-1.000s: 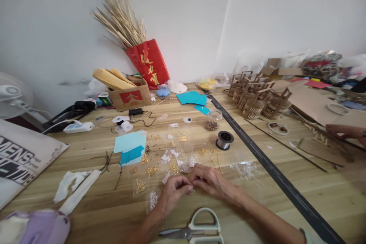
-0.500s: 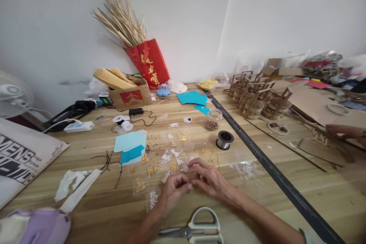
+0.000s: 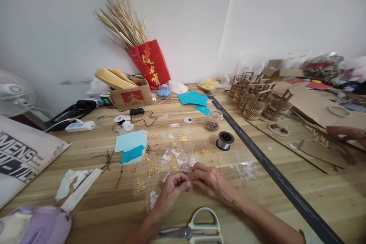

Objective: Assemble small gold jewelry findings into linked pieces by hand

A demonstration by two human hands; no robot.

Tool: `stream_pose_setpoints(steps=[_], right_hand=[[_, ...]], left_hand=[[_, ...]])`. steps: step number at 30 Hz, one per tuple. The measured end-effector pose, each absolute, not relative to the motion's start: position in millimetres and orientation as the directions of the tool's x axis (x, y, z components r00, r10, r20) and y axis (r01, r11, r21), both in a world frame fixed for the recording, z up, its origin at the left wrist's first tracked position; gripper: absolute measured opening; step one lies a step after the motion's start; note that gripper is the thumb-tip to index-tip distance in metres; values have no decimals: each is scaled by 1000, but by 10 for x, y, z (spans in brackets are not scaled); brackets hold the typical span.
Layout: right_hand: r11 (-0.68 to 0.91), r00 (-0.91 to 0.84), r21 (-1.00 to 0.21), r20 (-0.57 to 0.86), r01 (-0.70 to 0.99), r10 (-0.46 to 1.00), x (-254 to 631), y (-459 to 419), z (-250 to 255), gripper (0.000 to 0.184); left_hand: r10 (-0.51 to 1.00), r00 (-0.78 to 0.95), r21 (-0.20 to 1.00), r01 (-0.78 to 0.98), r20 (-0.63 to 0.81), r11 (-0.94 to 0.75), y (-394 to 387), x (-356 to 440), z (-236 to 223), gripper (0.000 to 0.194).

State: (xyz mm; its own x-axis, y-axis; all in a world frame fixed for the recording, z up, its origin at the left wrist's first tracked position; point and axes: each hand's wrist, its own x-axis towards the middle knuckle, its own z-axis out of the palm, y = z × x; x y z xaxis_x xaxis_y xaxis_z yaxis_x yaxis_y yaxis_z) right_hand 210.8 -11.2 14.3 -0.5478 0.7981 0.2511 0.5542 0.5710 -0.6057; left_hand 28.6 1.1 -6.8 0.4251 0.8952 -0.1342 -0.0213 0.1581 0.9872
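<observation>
My left hand point(image 3: 175, 190) is closed in a pinch, with a small pale ring point(image 3: 191, 187) at the thumb and fingertip. Against its fingertips rests my right hand point(image 3: 211, 181), fingers bent and pressed together; anything between them is hidden. Around both hands lie small piles of gold findings point(image 3: 153, 170) and white beads point(image 3: 166, 157) on clear plastic bags. White rings point(image 3: 153, 199) fill a bag beside my left wrist. Below the hands are scissors point(image 3: 204, 232) with pale handles. A spool of clear line point(image 3: 224, 141) stands beyond my right hand, near a gold chain point(image 3: 218, 159).
A dark strip point(image 3: 257, 156) runs across the wooden table. Small woven baskets point(image 3: 254, 103) stand at the back right, and another person's hand point(image 3: 345, 132) is at the right edge. Blue sheets point(image 3: 130, 141), a jar of beads point(image 3: 213, 125) and a power strip point(image 3: 80, 126) lie about.
My right hand's fingers have lowered and curled in closer to the left fingertips. The pinched ring stays almost in place, and the view has shifted slightly.
</observation>
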Motion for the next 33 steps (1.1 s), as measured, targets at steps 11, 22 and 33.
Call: stream_pose_setpoints(steps=[11, 22, 33], right_hand=[[553, -555, -644, 231, 528, 799, 2110, -120, 196, 16], [502, -534, -732, 223, 461, 815, 2082, -155, 259, 15], [377, -395, -797, 192, 471, 898, 2000, -202, 195, 15]], left_hand=[[884, 454, 992, 6, -112, 123, 9, 286, -86, 22], [882, 458, 994, 44, -113, 104, 7, 298, -124, 29], [902, 427, 997, 8, -67, 70, -14, 310, -73, 27]])
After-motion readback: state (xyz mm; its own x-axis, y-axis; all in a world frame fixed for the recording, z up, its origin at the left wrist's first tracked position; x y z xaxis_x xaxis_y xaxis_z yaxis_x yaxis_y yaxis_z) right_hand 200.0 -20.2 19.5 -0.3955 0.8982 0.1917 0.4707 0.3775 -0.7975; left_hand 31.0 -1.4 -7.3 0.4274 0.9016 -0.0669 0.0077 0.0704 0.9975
